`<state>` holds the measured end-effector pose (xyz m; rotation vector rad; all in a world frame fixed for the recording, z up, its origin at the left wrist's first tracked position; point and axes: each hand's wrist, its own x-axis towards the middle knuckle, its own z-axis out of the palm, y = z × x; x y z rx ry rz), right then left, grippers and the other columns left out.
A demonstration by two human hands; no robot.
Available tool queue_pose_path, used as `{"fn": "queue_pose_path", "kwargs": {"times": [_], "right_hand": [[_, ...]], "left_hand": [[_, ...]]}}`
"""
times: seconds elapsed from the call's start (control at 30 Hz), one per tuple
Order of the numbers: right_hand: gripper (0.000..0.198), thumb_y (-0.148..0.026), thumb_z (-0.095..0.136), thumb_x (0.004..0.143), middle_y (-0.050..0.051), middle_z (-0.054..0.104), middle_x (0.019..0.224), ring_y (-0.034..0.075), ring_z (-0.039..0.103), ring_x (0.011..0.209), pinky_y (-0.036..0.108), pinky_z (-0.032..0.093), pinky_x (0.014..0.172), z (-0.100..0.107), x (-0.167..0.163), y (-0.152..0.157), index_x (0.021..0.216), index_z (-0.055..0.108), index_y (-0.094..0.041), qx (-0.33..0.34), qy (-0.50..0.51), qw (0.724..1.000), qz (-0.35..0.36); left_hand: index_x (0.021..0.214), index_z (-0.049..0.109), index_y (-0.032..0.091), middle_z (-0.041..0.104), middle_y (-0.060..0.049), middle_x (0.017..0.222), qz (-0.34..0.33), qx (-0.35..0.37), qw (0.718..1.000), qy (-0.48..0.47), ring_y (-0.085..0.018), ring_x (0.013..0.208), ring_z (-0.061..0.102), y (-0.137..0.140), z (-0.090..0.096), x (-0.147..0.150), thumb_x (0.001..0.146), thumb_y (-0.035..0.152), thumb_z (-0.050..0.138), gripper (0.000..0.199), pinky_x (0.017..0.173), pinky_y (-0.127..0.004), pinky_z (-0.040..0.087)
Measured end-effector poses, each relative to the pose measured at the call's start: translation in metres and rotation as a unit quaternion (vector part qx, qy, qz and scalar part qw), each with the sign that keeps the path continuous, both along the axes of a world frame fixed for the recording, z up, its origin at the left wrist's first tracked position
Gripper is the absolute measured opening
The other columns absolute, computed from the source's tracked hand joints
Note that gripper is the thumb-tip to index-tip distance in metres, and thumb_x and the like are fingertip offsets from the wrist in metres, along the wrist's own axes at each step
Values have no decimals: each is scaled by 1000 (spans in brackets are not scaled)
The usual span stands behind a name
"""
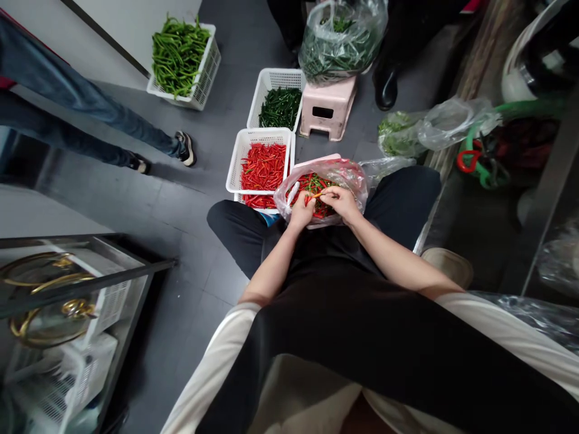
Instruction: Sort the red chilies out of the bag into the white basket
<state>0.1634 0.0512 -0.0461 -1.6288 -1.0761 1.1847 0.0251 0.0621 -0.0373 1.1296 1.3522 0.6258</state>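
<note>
My left hand [302, 211] and my right hand [340, 203] meet over an open clear plastic bag [357, 175] between my knees. Both are closed, pinching a small orange-red chili pepper [318, 195] stretched between the fingertips. Red chilies with green stems [312, 182] fill the bag beneath. Just beyond my left hand stands a white basket [233, 166] holding loose red chilies [263, 167]. It rests on another white basket that also has red chilies in it. What else the fingers may hold is too small to make out.
Behind are a basket of dark green chilies [280, 107] and a pink stool [328, 102] bearing a bag of greens [337, 51]. Long green peppers [178, 57] fill a basket at upper left. A person's legs [90, 102] stand left; a metal rack [136, 271] is lower left.
</note>
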Motion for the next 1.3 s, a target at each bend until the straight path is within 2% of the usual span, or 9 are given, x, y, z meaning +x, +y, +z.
{"fn": "queue_pose_path", "kwargs": {"times": [0.13, 0.23, 0.3, 0.43, 0.53, 0.77, 1.0, 1.2, 1.3], "right_hand": [[23, -35, 62, 68, -5, 42, 54, 8, 30, 48, 22, 24, 46, 7, 4, 2, 59, 48, -19, -52, 112, 992, -2], [25, -34, 65, 67, -4, 44, 55, 5, 21, 42, 21, 16, 40, 13, 11, 6, 64, 46, -19, -166, 266, 946, 81], [30, -38, 67, 67, -5, 42, 53, 5, 20, 41, 21, 16, 40, 12, 15, 8, 64, 44, -20, -187, 281, 938, 82], [31, -43, 70, 64, -6, 43, 53, 8, 34, 48, 21, 27, 46, 2, 12, 12, 64, 50, -19, -62, 75, 995, -6], [19, -36, 66, 68, -2, 55, 64, 13, 48, 61, 24, 36, 58, 2, 4, 12, 68, 59, -18, 11, -60, 996, 68], [19, -23, 47, 84, 13, 61, 98, 23, 55, 85, 30, 36, 67, 23, -15, 8, 85, 64, -16, 88, -387, 889, 227], [17, -36, 60, 81, 7, 63, 75, 20, 55, 73, 29, 38, 62, 5, 16, 25, 78, 68, -21, -47, -422, 873, 238], [14, -15, 61, 75, 14, 62, 99, 24, 58, 84, 33, 41, 71, 2, 12, 25, 86, 70, -18, 16, -402, 841, 361], [13, -9, 61, 73, 17, 62, 94, 26, 58, 85, 35, 40, 74, -1, 9, 31, 80, 69, -15, -8, -401, 846, 352]], "left_hand": [[88, 50, 19, 47, 7, 57, -43, -1, 999, -30, -7, 52, 42, -2, 4, -4, 82, 19, 57, 9, 57, -18, 34], [87, 50, 19, 47, 6, 58, -70, -3, 994, -80, -7, 53, 41, -1, 7, -6, 83, 21, 56, 8, 58, -18, 34], [88, 50, 20, 47, 6, 59, -60, -6, 995, -79, -8, 54, 41, 1, 7, -7, 83, 21, 57, 9, 60, -18, 36], [84, 51, 20, 50, 3, 65, -59, 43, 997, 19, -12, 63, 48, 3, 9, -9, 79, 20, 60, 10, 69, -22, 39], [81, 53, 21, 51, 2, 68, -82, 70, 992, 71, -16, 70, 51, 3, 10, -10, 77, 20, 63, 11, 74, -26, 39], [76, 55, 18, 55, -2, 70, -45, -10, 993, 106, -18, 74, 53, 1, -10, -1, 77, 22, 61, 6, 78, -30, 40], [97, 59, 18, 47, 3, 59, 37, -112, 993, -29, -6, 47, 39, 11, 5, -31, 81, 35, 62, 23, 51, -19, 35], [108, 55, 20, 44, 5, 58, 57, -187, 958, -210, -1, 39, 24, 10, 19, -57, 80, 42, 65, 37, 38, -14, 14], [106, 55, 19, 43, 6, 59, 62, -195, 949, -240, 0, 39, 23, 7, 15, -58, 79, 42, 66, 37, 37, -13, 12]]}}
